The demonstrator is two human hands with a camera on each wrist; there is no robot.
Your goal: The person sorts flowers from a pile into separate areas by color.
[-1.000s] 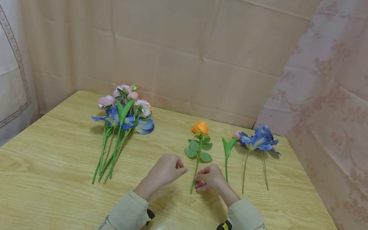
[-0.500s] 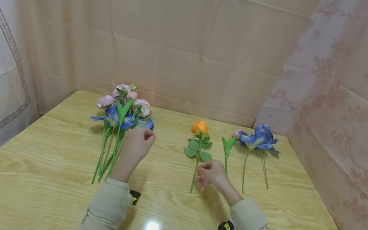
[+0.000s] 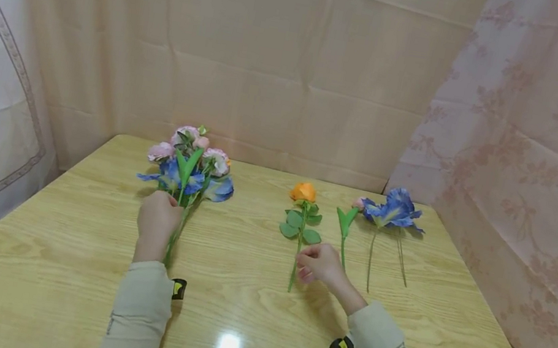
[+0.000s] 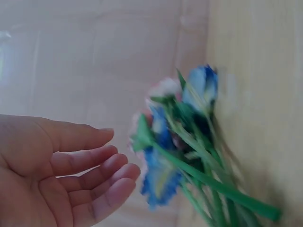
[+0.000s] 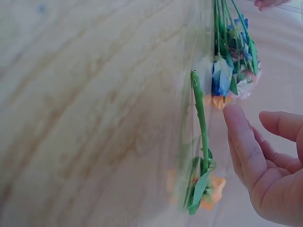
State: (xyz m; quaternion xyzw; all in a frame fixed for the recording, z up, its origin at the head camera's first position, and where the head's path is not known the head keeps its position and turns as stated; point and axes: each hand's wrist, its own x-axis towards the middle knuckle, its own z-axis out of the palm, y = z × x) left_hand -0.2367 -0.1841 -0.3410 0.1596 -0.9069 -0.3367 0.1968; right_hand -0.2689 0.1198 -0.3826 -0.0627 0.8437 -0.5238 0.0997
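Observation:
My left hand hovers over the stems of a bunch of artificial flowers on the left of the table. In the left wrist view its fingers are loosely bent and apart from the stems, holding nothing. The bunch has blue irises, pink blooms and green stems; the hand hides part of it in the head view. My right hand is beside the stem of an orange rose lying mid-table. From the right wrist, its fingers look relaxed, with a gap between them and the stem.
To the right lie a green-leaved pink tulip and blue irises with thin stems. The wooden table reaches back to a beige curtain. A patterned cloth hangs at its right side.
My left hand has moved left from near the orange rose to the flower bunch. The right hand has stayed almost still beside the rose stem. The flowers lie as before.

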